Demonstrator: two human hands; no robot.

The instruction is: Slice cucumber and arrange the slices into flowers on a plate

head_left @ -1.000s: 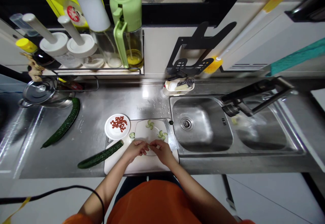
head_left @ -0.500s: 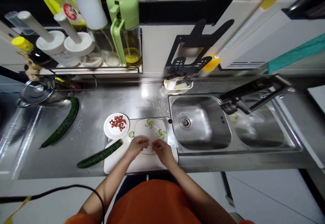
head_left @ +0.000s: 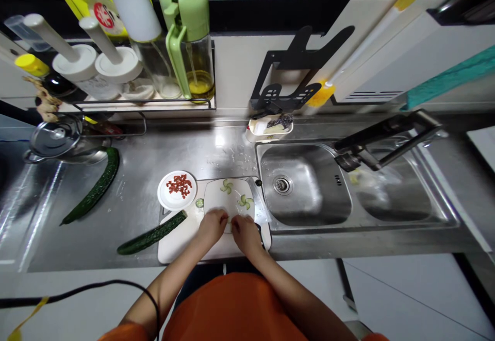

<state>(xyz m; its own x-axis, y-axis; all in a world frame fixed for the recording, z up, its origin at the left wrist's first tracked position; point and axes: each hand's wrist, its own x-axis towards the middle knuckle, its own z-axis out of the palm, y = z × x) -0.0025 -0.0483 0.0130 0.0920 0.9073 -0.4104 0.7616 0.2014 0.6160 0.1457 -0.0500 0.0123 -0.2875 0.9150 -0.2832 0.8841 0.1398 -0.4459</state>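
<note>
My left hand [head_left: 214,226] is pinched closed over the near edge of a white square plate [head_left: 214,197]. My right hand [head_left: 246,233] is beside it, fingers also closed; whatever lies between the fingertips is too small to make out. Green cucumber slices form two pinwheel shapes on the plate, one cucumber pinwheel [head_left: 226,186] at the back and another cucumber pinwheel [head_left: 245,201] at the right. A small cucumber round [head_left: 199,203] lies on the white cutting board [head_left: 181,245] left of the plate. The cut cucumber [head_left: 152,235] rests partly on the board. A knife [head_left: 262,202] lies along the right side.
A round white plate [head_left: 164,199] holds diced red pieces. A whole cucumber [head_left: 95,191] lies at the left near a lidded pot [head_left: 56,137]. The double sink [head_left: 309,186] and faucet [head_left: 371,142] stand right. Behind are a jar rack [head_left: 147,105] and a small caddy [head_left: 266,134].
Both hands have turned slightly inward, their fingers more curled and hidden over the plate's near edge. A dark knife handle now shows beside my right wrist. The view has shifted slightly.
</note>
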